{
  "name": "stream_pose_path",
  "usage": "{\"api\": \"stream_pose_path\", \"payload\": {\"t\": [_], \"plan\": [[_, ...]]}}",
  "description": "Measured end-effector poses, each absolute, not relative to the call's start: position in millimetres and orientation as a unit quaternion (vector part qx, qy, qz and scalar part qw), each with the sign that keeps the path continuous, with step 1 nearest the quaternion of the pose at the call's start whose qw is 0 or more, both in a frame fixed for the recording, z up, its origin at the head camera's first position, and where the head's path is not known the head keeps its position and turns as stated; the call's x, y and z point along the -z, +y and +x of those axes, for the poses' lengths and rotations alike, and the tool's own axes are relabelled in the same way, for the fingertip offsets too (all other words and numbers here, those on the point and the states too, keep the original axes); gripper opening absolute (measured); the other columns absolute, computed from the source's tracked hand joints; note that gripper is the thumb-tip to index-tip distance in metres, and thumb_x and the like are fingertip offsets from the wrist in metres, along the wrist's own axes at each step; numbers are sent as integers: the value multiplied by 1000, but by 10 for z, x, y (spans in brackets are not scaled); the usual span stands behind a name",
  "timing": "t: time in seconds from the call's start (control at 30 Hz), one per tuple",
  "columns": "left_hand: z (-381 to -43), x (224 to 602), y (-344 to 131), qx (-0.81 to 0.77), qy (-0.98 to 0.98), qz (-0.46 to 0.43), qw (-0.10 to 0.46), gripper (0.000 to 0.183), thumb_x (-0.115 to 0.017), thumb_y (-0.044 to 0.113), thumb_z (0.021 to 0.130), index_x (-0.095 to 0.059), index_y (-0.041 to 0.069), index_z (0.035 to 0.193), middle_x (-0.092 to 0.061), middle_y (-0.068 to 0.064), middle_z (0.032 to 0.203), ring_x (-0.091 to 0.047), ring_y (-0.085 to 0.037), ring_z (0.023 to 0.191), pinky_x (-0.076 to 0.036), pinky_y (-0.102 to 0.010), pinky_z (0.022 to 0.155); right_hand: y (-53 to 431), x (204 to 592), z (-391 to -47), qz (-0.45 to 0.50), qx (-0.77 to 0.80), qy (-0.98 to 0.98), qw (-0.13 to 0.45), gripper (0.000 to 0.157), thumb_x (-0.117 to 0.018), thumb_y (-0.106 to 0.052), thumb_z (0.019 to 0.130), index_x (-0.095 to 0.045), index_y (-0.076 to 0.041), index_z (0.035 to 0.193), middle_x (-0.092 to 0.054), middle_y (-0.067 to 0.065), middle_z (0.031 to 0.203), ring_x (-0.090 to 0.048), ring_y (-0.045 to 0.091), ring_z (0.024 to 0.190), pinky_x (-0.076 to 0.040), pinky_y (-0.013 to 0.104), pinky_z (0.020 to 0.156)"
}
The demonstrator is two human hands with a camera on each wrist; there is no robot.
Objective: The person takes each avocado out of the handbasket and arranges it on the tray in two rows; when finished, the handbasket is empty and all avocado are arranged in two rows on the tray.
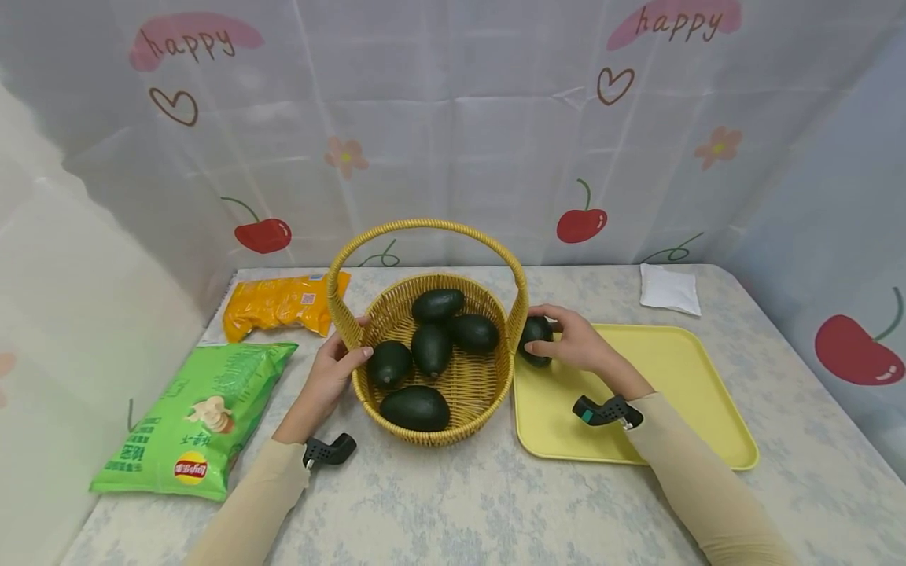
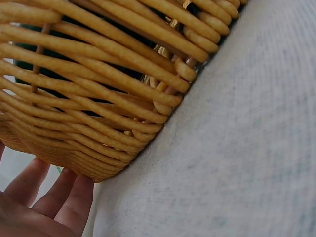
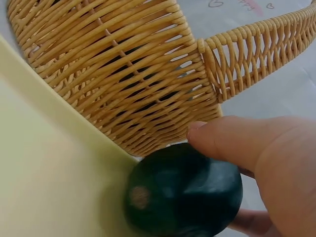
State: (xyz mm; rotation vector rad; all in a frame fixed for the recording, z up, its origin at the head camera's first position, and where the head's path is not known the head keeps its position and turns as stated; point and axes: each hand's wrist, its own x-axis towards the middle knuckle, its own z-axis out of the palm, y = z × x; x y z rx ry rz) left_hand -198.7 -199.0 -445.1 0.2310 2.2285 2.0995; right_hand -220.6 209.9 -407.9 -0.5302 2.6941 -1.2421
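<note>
- While the word "happy" runs twice along its upper part, a pale curtain (image 1: 453, 157) hangs behind everything else, with cherry prints (image 1: 582, 226) lower down.
- The desk (image 1: 460, 503) wears a light covering with a faint blue-grey leafy pattern.
- A yellow tray (image 1: 665, 377) lies flat on the right of the desk, its left edge just beside the basket (image 1: 476, 381).
- That basket (woven, with a tall arched handle) stands upright near the middle of the desk.
- A green chip bag (image 1: 205, 417) lies on the left side.
- An orange packet (image 1: 276, 306) lies behind the chip bag, partly covered in the head view by the basket's handle.
- The left hand (image 1: 329, 377) grips the basket's left side, thumb over the rim and fingers against the outer weave.
- The right hand (image 1: 576, 342) has its thumb and fingers around an avocado (image 3: 182, 192).
- This held avocado is at the tray's back left corner, just beside the basket's right side; whether the two touch, I cannot tell.
- Five other avocados (image 1: 415, 409) lie inside the basket, one of them by its near wall.
- A small white packet (image 1: 668, 289) lies behind the tray.
- Black wrist cameras (image 1: 329, 450) sit one on each wrist.
</note>
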Motion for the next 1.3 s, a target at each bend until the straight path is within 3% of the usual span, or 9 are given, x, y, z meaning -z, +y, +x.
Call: {"api": "stream_pose_path", "payload": {"t": [0.33,0.53,0.8,1.0,1.3], "plan": [[-1991,4434,-1986,-681,729,65,39,54,-56,7,101,-40,6,153,-43,-19,154,-49,-10,124,-46,-18,94,2142,4073,-2219,-163,415,892,79,55,-71,-16,93,-54,-10,145,-55,24,144,-61,48,120,-54,35,76],[-1997,4442,-1982,-682,728,66,33,54,-56,6,100,-42,6,152,-42,-16,154,-48,-11,125,-46,-18,94,2194,4038,-2217,-140,431,886,95,58,-71,-14,93,-52,-9,147,-50,26,147,-62,45,118,-57,36,68],[-2010,4444,-1988,-679,731,65,33,54,-57,7,100,-42,8,152,-41,-9,157,-45,-11,130,-44,-16,97,2228,4015,-2221,-124,438,886,90,57,-73,-13,91,-54,-4,144,-49,27,148,-60,48,123,-60,38,68],[-2006,4440,-1991,-672,737,63,32,53,-57,9,101,-42,8,152,-40,-10,158,-45,-10,131,-43,-15,98,2219,4085,-2252,-147,443,881,71,55,-73,-12,91,-56,-4,142,-53,26,146,-61,49,122,-59,40,80],[-2003,4454,-1985,-675,734,67,35,53,-57,8,101,-42,9,152,-42,-11,156,-45,-14,130,-45,-17,96,2218,4131,-2246,-148,511,839,112,58,-70,-7,93,-50,-4,147,-49,29,146,-60,48,124,-62,38,79]]}}
